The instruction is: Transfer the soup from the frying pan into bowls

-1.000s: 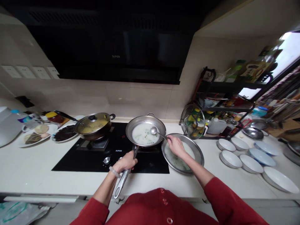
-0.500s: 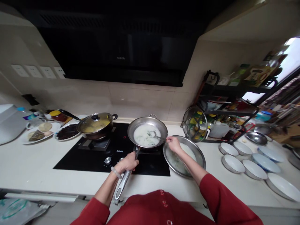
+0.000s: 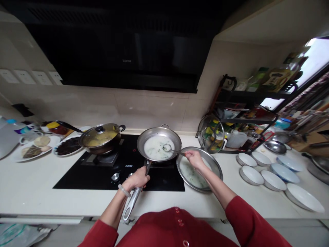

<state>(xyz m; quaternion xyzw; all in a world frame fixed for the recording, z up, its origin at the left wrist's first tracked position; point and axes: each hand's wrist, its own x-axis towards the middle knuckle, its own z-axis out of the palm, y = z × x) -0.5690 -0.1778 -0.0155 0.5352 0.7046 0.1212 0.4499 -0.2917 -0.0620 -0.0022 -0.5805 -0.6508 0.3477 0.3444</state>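
Note:
A steel pan point(image 3: 144, 139) with white soup and green bits sits on the black cooktop point(image 3: 77, 175). My left hand point(image 3: 137, 178) is closed round the pan's long handle point(image 3: 130, 204). My right hand point(image 3: 194, 158) grips the handle of a metal ladle point(image 3: 167, 148), whose bowl dips into the soup at the pan's right side. Just right of the pan stands a wide steel basin point(image 3: 217, 169) with some of the same soup in it, under my right hand.
A lidded pot point(image 3: 100, 137) sits on the left burner, with plates of food point(image 3: 33, 151) further left. A glass lid point(image 3: 211, 133) leans against a black rack point(image 3: 246, 103). Several white bowls point(image 3: 272, 178) line the counter at right.
The ladle went from above the pan's right rim down into the soup. My right hand shifted slightly toward the pan. My left hand kept its hold on the handle.

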